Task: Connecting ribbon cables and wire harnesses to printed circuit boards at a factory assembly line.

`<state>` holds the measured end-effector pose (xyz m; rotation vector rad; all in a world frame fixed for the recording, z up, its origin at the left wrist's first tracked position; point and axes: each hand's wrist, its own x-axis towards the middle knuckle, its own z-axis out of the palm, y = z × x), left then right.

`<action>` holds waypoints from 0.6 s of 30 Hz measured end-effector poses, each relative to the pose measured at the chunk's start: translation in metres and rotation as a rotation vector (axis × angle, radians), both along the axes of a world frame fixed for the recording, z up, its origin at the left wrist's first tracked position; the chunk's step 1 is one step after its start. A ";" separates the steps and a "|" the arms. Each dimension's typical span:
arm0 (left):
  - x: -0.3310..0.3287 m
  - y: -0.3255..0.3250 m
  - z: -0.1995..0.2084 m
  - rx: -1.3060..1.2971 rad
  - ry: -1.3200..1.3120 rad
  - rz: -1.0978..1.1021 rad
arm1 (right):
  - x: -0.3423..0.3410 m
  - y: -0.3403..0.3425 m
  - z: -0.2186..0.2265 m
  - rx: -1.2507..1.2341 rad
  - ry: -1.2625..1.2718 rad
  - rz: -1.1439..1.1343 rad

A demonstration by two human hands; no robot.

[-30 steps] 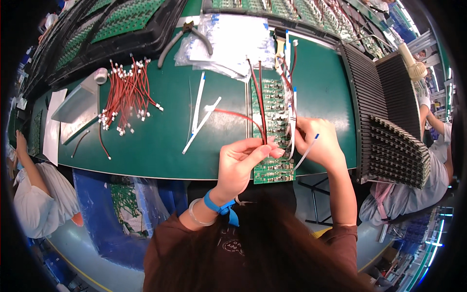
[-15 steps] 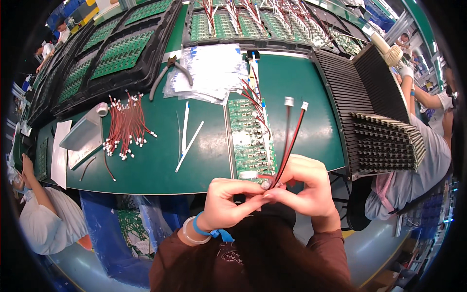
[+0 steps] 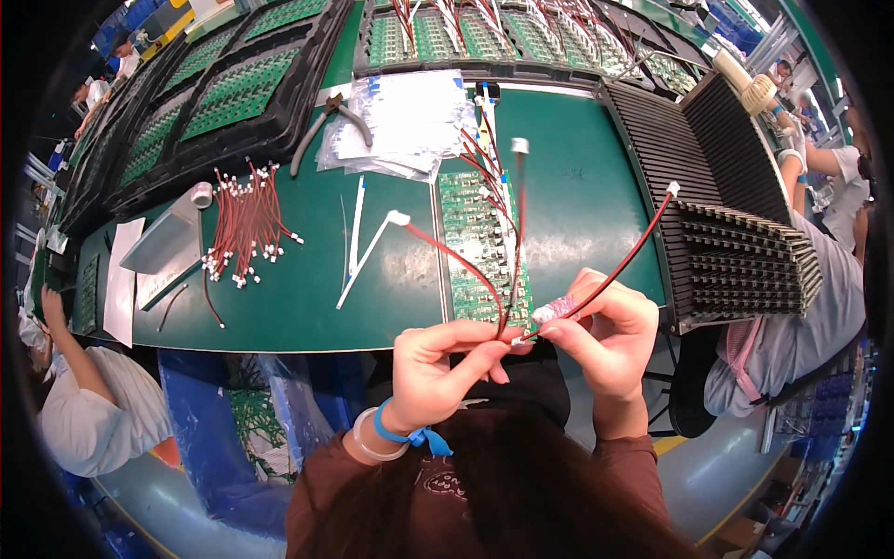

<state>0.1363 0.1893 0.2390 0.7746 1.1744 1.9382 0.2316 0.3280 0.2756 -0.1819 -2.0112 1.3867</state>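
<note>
My left hand (image 3: 438, 368) pinches two red-and-black wire cables near their lower ends. One cable (image 3: 468, 264) bends left and the other (image 3: 519, 219) stands upright, both tipped with white connectors. A third red-and-black cable (image 3: 629, 256) is pinched in my right hand (image 3: 615, 340), its white-tipped end reaching up to the right. A small white connector (image 3: 520, 341) shows between the fingertips of both hands. At my right index fingertip is a pink-and-white wrap (image 3: 556, 309). Just beyond my hands lies a green circuit board panel (image 3: 466, 233) with more cables across it.
Left on the green table lie a bundle of cables (image 3: 250, 219), white strips (image 3: 358, 265) and pliers (image 3: 326, 126). Plastic bags (image 3: 400, 121) lie behind. Black trays of boards (image 3: 237, 98) line the back. A black slotted rack (image 3: 684, 186) stands right, beside a co-worker (image 3: 792, 307).
My right hand has moved right and slightly up, drawing one cable away from the others. The cables, close together before, now fan apart. My left hand still pinches near the same spot.
</note>
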 end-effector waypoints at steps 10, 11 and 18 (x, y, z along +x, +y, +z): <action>-0.002 -0.003 0.001 -0.008 0.174 0.035 | 0.002 -0.005 0.006 0.302 -0.050 0.048; -0.002 -0.004 0.000 -0.009 0.172 0.036 | 0.003 -0.006 0.006 0.324 -0.068 0.033; -0.003 -0.006 -0.003 0.014 -0.078 -0.029 | 0.003 -0.007 0.012 0.355 -0.118 0.042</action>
